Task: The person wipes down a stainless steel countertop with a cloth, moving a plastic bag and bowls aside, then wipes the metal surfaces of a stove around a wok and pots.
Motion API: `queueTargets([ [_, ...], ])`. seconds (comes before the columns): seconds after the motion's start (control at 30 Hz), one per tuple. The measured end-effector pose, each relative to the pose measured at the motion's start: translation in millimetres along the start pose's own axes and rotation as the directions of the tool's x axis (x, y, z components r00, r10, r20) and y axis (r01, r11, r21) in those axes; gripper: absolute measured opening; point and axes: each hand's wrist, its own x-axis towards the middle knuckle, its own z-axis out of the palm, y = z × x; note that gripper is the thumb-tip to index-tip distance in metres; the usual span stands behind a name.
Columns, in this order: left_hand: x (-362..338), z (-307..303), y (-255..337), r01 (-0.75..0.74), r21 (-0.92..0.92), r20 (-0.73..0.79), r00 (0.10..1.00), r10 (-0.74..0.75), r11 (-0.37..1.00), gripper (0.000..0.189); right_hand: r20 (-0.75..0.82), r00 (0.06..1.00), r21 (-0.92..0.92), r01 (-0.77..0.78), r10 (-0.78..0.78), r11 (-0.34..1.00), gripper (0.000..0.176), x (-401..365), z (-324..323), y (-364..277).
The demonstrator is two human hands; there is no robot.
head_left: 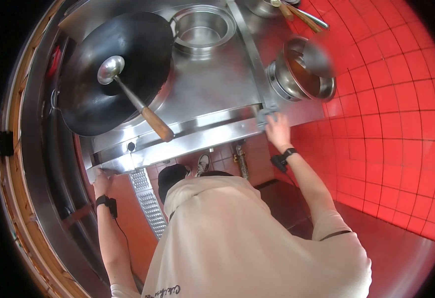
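Note:
My right hand [278, 132] is closed on a grey cloth [266, 115], pressed against the front rim of the steel stove counter [217, 89]. My left hand [102, 183] rests at the counter's front left corner, holding no loose object; its fingers show only in part and look apart. Between the hands, further back, a large black wok [143, 44] stands on the stove. A ladle [112, 68] with a wooden handle lies across it, the handle end reaching past the counter's front edge.
Behind my right hand sits a steel pot [297, 84] with reddish-brown contents, and a blurred round shape hangs over it. A round steel basin [202, 31] is set at the back. Wooden-handled tools [304, 19] lie at the far right. Red tiled wall [391, 104] borders the right side.

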Motion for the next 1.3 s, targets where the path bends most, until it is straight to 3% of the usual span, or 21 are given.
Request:
queueTargets([
  [0.07,0,11,-7,-0.059,-0.057,-0.058,0.997,0.056,0.997,0.098,-0.065,0.986,-0.023,-0.158,0.156,0.987,0.038,9,-10,26],
  [0.17,-5,-7,14,0.078,-0.039,0.02,0.997,-0.078,0.996,0.103,-0.075,0.959,0.114,-0.263,0.273,0.958,0.042,14,3,36],
  [0.27,-6,-9,17,0.099,-0.004,0.023,0.995,-0.099,0.995,0.103,-0.092,0.962,-0.017,-0.261,0.258,0.965,0.046,14,28,28],
  [0.33,-3,-1,11,0.085,-0.038,0.008,0.996,-0.085,0.996,0.103,-0.065,0.906,-0.091,-0.423,0.418,0.902,0.049,22,32,15],
  [0.4,-4,8,8,0.076,-0.071,0.0,0.997,-0.076,0.995,0.103,-0.076,0.912,-0.17,-0.409,0.402,0.896,0.052,24,36,16],
  [0.47,-7,7,11,0.077,-0.056,-0.069,0.994,-0.08,0.995,0.102,0.006,0.876,-0.212,-0.469,0.482,0.857,0.052,35,35,14],
  [0.6,-14,-2,24,0.1,0.05,-0.066,0.993,-0.096,0.994,0.099,0.045,0.911,-0.314,-0.377,0.41,0.872,0.051,44,26,5],
  [0.73,-15,-3,28,0.111,0.036,-0.108,0.988,-0.106,0.993,0.1,0.02,0.948,-0.33,-0.295,0.319,0.897,0.048,40,22,11],
  [0.8,-22,-39,50,0.207,-0.07,0.058,0.977,-0.203,0.976,0.097,0.038,0.951,-0.358,-0.273,0.306,0.893,0.048,41,25,18],
  [0.87,-30,-54,55,0.184,-0.103,0.061,0.982,-0.178,0.978,0.092,-0.007,0.973,-0.335,-0.22,0.231,0.916,0.046,39,28,20],
  [0.97,-24,-39,52,0.214,-0.045,0.037,0.976,-0.213,0.976,0.098,-0.052,0.974,-0.121,-0.225,0.22,0.967,0.041,42,26,16],
  [1.0,-22,-41,55,0.223,-0.035,0.041,0.974,-0.221,0.974,0.1,-0.074,0.982,-0.062,-0.176,0.172,0.982,0.041,39,24,5],
  [1.07,-19,-44,56,0.225,-0.046,0.084,0.972,-0.221,0.973,0.108,0.037,0.995,-0.037,-0.088,0.089,0.995,0.041,28,14,-31],
  [1.13,-17,-50,59,0.213,-0.03,0.133,0.969,-0.207,0.977,0.109,-0.015,0.99,-0.066,0.14,-0.141,0.988,0.043,13,21,-59],
  [1.3,-9,-55,59,0.177,0.055,0.265,0.946,-0.185,0.983,0.103,0.021,0.972,0.037,0.233,-0.234,0.972,0.045,-2,20,-143],
])
